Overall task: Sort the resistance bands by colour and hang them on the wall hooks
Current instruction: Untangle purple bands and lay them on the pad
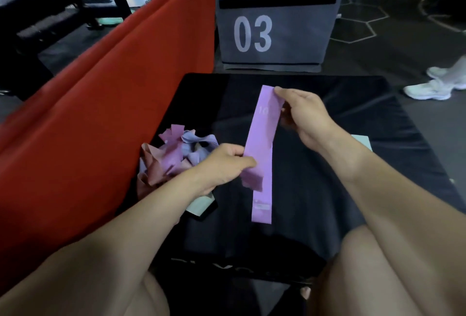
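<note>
Gym floor, black padded mat at frame centre. Purple band stretched flat between hands, likely to check colour: right hand pinches top end, left hand pinches mid-edge. Tangled band pile left of centre, against red pad. Open mat at right; no hooks visible.
</note>
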